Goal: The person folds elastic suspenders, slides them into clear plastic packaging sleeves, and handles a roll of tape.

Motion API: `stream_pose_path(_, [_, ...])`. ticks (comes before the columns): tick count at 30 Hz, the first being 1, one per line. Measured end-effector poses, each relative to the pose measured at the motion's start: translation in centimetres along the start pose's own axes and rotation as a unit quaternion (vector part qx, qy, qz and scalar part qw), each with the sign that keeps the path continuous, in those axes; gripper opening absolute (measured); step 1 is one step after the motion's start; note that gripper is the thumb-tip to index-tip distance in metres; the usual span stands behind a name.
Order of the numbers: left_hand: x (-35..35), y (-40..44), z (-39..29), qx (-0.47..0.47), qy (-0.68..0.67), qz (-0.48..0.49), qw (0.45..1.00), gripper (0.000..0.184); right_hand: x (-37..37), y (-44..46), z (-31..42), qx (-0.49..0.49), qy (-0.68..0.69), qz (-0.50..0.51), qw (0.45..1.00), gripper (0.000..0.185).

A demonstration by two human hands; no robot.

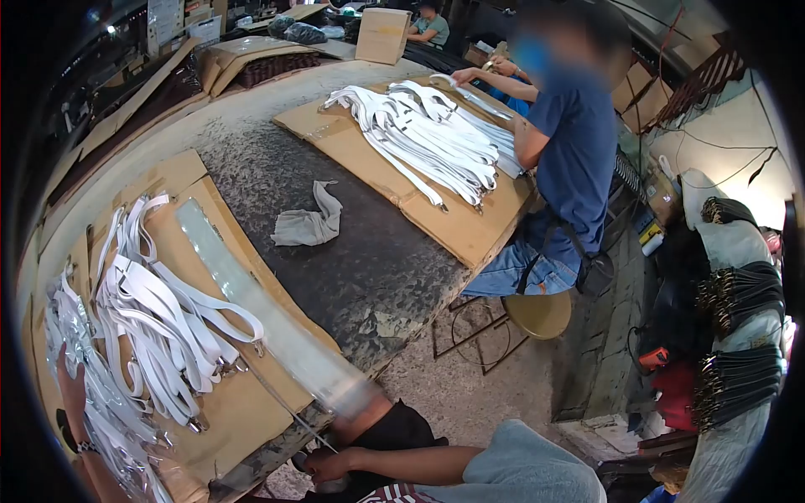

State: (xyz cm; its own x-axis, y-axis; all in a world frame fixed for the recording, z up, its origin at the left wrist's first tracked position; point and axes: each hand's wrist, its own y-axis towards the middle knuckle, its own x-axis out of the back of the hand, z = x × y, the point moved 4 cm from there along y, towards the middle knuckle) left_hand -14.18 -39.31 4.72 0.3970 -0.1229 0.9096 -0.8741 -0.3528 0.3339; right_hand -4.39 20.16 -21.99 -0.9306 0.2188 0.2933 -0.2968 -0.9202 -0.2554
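My right hand is closed near the bottom edge, around the lower end of a thin pale strap. The strap runs up to a heap of white straps with metal ends, lying on a cardboard sheet. At the far left, my left hand, with a watch on its wrist, lies against clear plastic wrapping with white straps inside. Its fingers are partly lost at the dark edge, so its grip is unclear. A long translucent strip lies beside the heap, its lower end blurred.
A grey cloth lies on the dark table. Across it, a person in a blue shirt handles white straps on another cardboard sheet. A round stool stands beside the table. Dark straps hang at right.
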Motion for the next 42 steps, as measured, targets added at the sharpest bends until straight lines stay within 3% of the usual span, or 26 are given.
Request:
stream_pose_path(9, [3.2, -0.8, -9.8, -0.048, -0.080, 0.008, 0.996, 0.058, -0.7, 0.8, -1.0, -0.032, -0.016, 0.035, 0.999, 0.033])
stream_pose_path(14, [4.4, -2.4, -16.7, -0.075, -0.112, -0.007, 0.991, 0.051, 0.6, -1.1, 1.4, -0.009, -0.045, -0.002, 0.999, 0.034])
stream_pose_path(16, [5.1, -3.8, -19.8, -0.079, -0.112, -0.021, 0.990, 0.049, 2.9, -3.9, 5.5, 0.019, -0.021, 0.035, 0.999, 0.038])
stream_pose_path(20, [5.7, -7.4, -24.7, -0.056, -0.135, -0.024, 0.989, 0.044, 12.2, -14.1, 16.5, 0.138, 0.097, 0.202, 0.965, 0.049])
stream_pose_path(21, [5.6, -8.2, -25.5, -0.044, -0.154, -0.017, 0.987, 0.043, 15.5, -16.8, 18.3, 0.159, 0.127, 0.197, 0.959, 0.052])
stream_pose_path(22, [5.4, -9.0, -26.2, -0.044, -0.164, -0.023, 0.985, 0.040, 19.0, -18.9, 19.0, 0.190, 0.205, 0.156, 0.948, 0.037])
stream_pose_path(23, [5.1, -9.6, -26.7, -0.031, -0.183, -0.020, 0.982, 0.040, 23.7, -21.2, 20.9, 0.196, 0.117, 0.069, 0.971, 0.045])
stream_pose_path(24, [4.8, -10.3, -27.0, -0.018, -0.201, -0.019, 0.979, 0.040, 27.0, -23.3, 20.6, 0.177, 0.164, -0.075, 0.968, 0.049])
stream_pose_path(25, [4.6, -11.1, -27.4, -0.004, -0.217, -0.019, 0.976, 0.040, 30.9, -25.0, 21.9, 0.200, 0.053, -0.283, 0.936, 0.044])
stream_pose_path(26, [4.3, -11.9, -28.4, -0.058, -0.199, -0.093, 0.974, 0.033, 33.7, -26.6, 22.1, 0.106, 0.089, -0.419, 0.897, 0.043])
stream_pose_path(27, [4.4, -12.5, -29.3, -0.045, -0.225, -0.069, 0.971, 0.033, 36.7, -28.3, 21.4, 0.077, 0.070, -0.529, 0.842, 0.048])
stream_pose_path(29, [4.8, -14.0, -31.4, -0.021, -0.276, -0.020, 0.961, 0.032, 41.1, -30.6, 20.6, 0.079, 0.042, -0.629, 0.772, 0.051])
stream_pose_path(36, [2.6, -19.8, -33.2, 0.062, -0.453, -0.075, 0.886, 0.029, 45.8, -31.8, 17.3, -0.002, -0.047, -0.711, 0.701, 0.063])
stream_pose_path(39, [0.9, -21.7, -33.8, 0.085, -0.483, -0.082, 0.868, 0.021, 44.6, -29.7, 17.2, 0.014, -0.083, -0.705, 0.704, 0.052])
stream_pose_path(40, [0.8, -22.5, -34.7, 0.114, -0.486, -0.057, 0.864, 0.017, 44.7, -29.1, 16.5, 0.004, -0.109, -0.687, 0.718, 0.033])
stream_pose_path(41, [0.7, -23.3, -35.9, 0.144, -0.489, -0.033, 0.860, 0.013, 44.0, -28.9, 15.8, -0.035, -0.107, -0.657, 0.745, 0.029])
stream_pose_path(42, [1.6, -23.1, -38.0, 0.106, -0.492, -0.057, 0.862, 0.019, 42.4, -28.2, 16.6, -0.075, -0.103, -0.625, 0.770, 0.025])
